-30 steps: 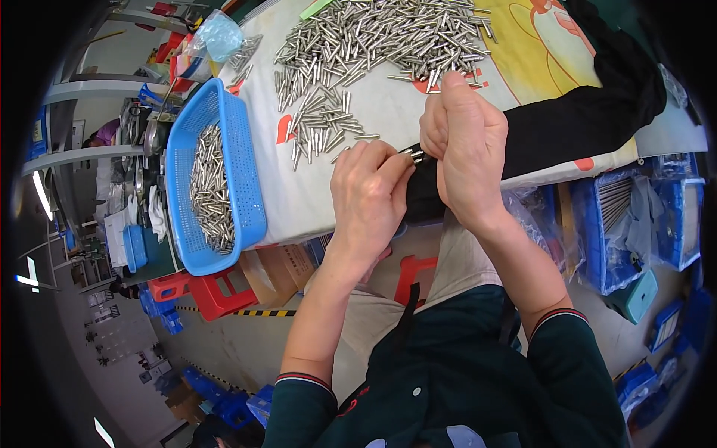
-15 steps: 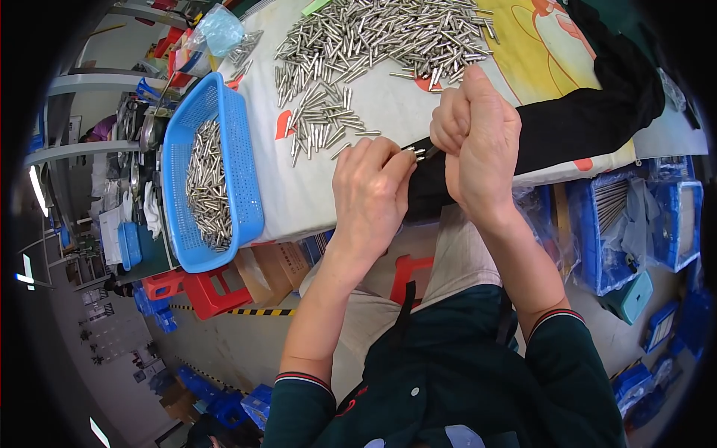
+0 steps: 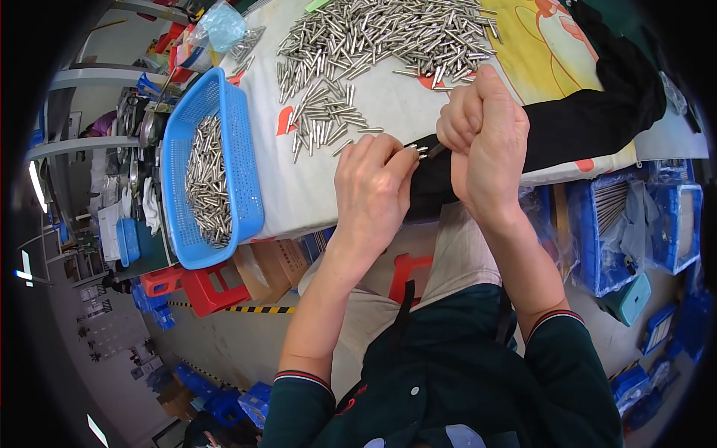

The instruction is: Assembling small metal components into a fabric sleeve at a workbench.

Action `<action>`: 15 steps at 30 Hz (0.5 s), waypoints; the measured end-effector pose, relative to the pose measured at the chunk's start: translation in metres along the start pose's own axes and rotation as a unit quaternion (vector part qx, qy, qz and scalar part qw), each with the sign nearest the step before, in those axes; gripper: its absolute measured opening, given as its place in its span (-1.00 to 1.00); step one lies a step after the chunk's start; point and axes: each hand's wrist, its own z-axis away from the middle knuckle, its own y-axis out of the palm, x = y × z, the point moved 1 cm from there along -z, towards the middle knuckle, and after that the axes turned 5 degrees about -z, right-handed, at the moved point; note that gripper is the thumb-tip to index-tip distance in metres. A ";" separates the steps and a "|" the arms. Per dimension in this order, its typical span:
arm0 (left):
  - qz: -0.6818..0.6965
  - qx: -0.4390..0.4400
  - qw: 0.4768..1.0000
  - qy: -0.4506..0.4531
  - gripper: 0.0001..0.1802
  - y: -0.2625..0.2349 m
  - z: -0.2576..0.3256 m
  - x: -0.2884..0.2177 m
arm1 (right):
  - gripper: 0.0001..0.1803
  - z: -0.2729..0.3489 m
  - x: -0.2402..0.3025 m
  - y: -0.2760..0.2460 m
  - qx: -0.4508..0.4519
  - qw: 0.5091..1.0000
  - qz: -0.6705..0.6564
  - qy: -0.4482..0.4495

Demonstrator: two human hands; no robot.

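Note:
My left hand (image 3: 370, 187) is closed around a few short metal pins (image 3: 422, 152), whose ends poke out past the fingertips toward the right. Facing them, my right hand (image 3: 487, 145) makes a fist around a thin dark tool (image 3: 438, 151); only its narrow tip shows, close to the pin ends, and its kind is hidden by the fingers. Beneath both hands runs a black cloth (image 3: 571, 127) along the table's near edge. Beyond lies a large heap of similar metal pins (image 3: 388, 36), with a smaller scatter of pins (image 3: 323, 118) nearer my left hand.
On the left, a blue perforated basket (image 3: 252, 196) holds many pins. The table wears a white and yellow patterned cover (image 3: 287, 198). Red stools (image 3: 213, 290) and a cardboard box (image 3: 280, 265) stand below. Blue crates (image 3: 590, 246) with rods and plastic film are at the right.
My right hand has shifted slightly to the right, and a little more of the gap between the hands shows. My left hand keeps its grip on the pins.

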 end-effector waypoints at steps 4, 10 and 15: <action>0.004 -0.002 1.000 0.001 -0.89 0.000 0.001 0.001 | -0.54 0.000 -0.001 0.000 -0.001 1.000 0.003 -0.004; 0.003 0.002 1.000 -0.002 -0.89 0.000 0.001 0.000 | -0.54 0.001 -0.002 0.001 0.000 1.000 0.002 -0.002; 0.004 0.005 1.000 0.002 -0.88 -0.002 -0.003 -0.002 | -0.55 0.003 -0.005 0.002 0.021 0.997 0.067 -0.028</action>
